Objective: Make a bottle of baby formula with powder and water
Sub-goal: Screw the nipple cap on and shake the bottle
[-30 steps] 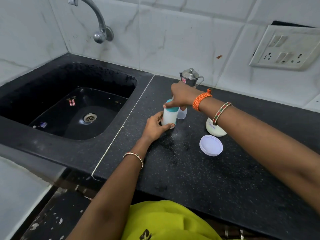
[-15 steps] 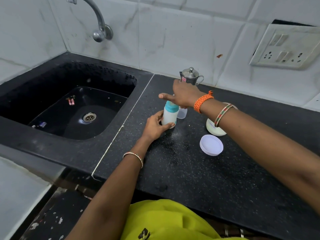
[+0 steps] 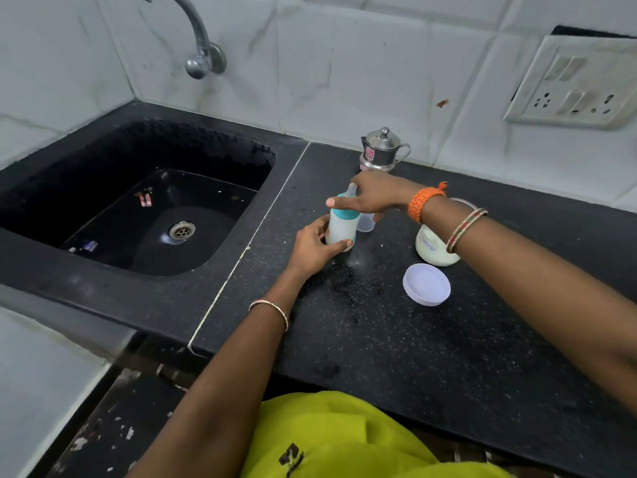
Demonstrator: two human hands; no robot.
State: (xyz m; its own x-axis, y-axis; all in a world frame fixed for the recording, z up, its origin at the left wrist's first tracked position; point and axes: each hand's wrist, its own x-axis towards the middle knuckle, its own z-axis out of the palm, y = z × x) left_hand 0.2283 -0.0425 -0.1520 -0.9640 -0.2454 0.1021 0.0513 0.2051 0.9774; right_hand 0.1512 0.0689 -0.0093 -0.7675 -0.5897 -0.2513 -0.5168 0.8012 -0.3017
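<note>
Bottle [image 3: 341, 227] upright on tabletop [image 3: 396, 357], my left hand [image 3: 315, 248] gripping base. Right hand [image 3: 374, 198] lifted off teal collar since second ago, fingers loose, reaching for clear cap [image 3: 366, 224] at 3 o'clock. Collar seems tightened; capping likely next.

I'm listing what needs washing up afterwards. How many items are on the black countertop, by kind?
Baby bottle, held by the left hand: 1
Clear bottle cap, under the right hand: 1
Open formula powder jar: 1
White jar lid: 1
Steel lidded jug: 1
Total: 5
</note>
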